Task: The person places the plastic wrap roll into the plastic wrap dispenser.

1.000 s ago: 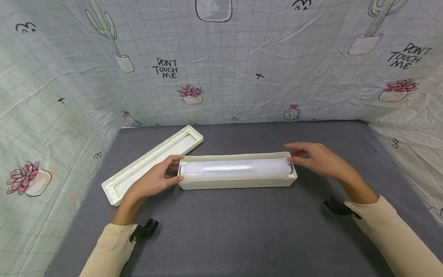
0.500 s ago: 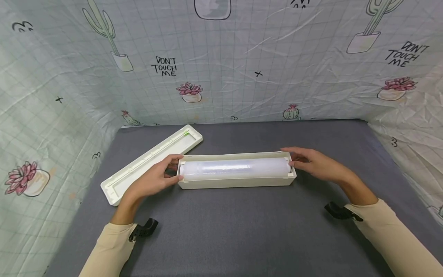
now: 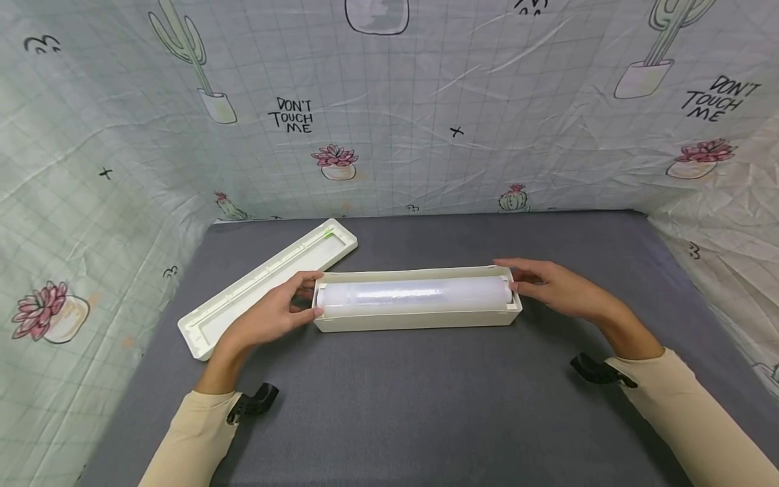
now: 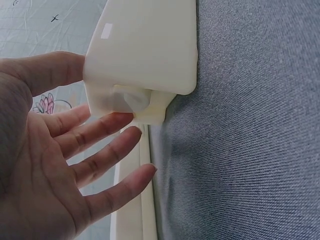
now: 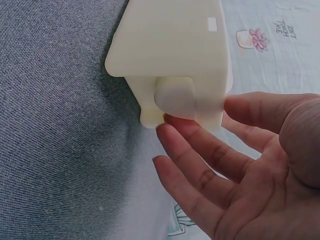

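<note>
A cream cling film box (image 3: 420, 321) lies lengthwise on the table, its long open side facing up. Inside it sits a white roll of cling film (image 3: 414, 294). My left hand (image 3: 268, 314) grips the box's left end, thumb at the near corner and index finger at the far one. At the opposite end my right hand (image 3: 562, 287) holds the box in the same way, thumb on the rim. Both wrist views show the fingers under or against a rounded tab (image 4: 131, 97) on the end wall. The detached lid (image 3: 268, 287) lies slanted behind the left hand, with a green piece near its far end.
Dark grey cloth (image 3: 414, 406) covers the table. A printed curtain (image 3: 402, 135) with cacti rises along the back and both sides. The lid's far corner lies close behind the box's left end.
My right hand has moved slightly toward me and settled its fingers on the box's right end. The left hand, box, roll and lid stay in place.
</note>
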Tool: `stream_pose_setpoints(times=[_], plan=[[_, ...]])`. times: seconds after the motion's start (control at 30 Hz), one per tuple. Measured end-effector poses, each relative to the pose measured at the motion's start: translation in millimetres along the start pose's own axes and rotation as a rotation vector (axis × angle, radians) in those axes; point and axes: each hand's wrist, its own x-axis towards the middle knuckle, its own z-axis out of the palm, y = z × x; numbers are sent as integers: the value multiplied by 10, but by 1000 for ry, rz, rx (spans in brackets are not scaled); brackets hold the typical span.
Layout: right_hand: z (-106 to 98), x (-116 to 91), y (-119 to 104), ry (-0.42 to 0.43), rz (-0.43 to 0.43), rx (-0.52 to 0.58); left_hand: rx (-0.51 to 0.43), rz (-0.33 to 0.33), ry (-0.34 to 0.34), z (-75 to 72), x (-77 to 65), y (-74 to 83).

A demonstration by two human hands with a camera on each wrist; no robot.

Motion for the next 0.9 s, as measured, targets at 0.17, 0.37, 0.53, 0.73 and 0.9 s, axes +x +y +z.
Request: stream_pose_setpoints(times=[0.17, 0.37, 0.53, 0.73, 0.9], plan=[[13, -5, 12, 6, -6, -4, 7, 18, -14, -2, 5, -1], [21, -2, 27, 5, -10, -3, 40, 34, -5, -63, 4, 15], [26, 2, 37, 11, -15, -19, 92, 24, 31, -157, 0, 7], [30, 9, 41, 11, -30, -22, 138, 30, 62, -297, -17, -32], [35, 13, 40, 8, -32, -16, 170, 57, 71, -420, -45, -99]])
